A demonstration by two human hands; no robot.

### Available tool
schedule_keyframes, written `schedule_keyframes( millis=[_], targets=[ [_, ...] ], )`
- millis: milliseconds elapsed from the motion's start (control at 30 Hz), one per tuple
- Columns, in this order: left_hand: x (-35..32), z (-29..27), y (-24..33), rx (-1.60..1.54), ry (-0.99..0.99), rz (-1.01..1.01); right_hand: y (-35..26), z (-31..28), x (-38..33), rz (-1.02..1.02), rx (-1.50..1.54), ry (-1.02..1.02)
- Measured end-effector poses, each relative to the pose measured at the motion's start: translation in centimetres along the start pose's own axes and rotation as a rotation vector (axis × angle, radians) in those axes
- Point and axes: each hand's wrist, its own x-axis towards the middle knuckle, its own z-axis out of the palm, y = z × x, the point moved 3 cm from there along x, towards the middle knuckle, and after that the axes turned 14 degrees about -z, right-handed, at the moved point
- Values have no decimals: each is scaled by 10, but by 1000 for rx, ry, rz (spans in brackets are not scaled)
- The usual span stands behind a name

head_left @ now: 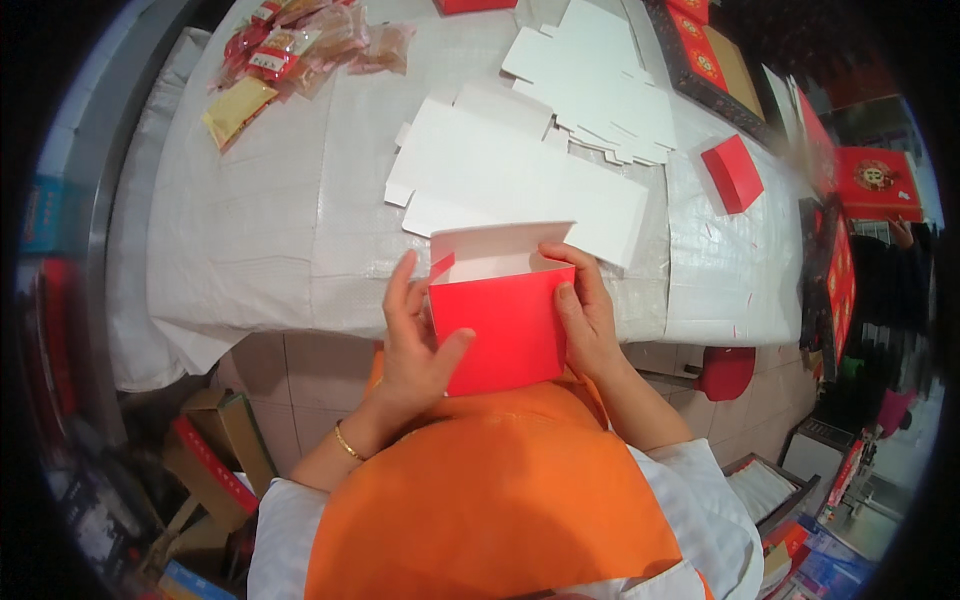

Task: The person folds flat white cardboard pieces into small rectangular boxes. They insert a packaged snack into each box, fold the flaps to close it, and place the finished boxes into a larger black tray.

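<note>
Through my head view, I have the red carton (505, 335) upright before the orange apron (485, 500), its top open. At its left side, my left hand (412, 345) spreads its fingers wide; at its right edge, my right hand (588, 312) pinches the wall between thumb and fingers. Beyond the carton lie white cardboard blanks (520, 165); farther off to its left, wrapped packets (335, 32).

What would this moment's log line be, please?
Red box: top open; left hand: at its left side; right hand: pinching right edge; beyond: white cardboard
</note>
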Motion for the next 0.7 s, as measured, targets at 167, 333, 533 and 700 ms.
schedule_keyframes(
  millis=[167, 333, 533, 700],
  targets=[
    [-5, -13, -7, 183, -12, 236, -6, 8, -6, -77, 29, -5],
    [-1, -25, -1, 226, 34, 161, -15, 8, -1, -152, -136, -26],
    [5, -31, 9, 99, 119, 111, -24, 13, 30, -92, -184, -167],
    [6, -67, 2, 99, 440, 35, -8, 23, 115, -103, 58, -81]
  ],
)
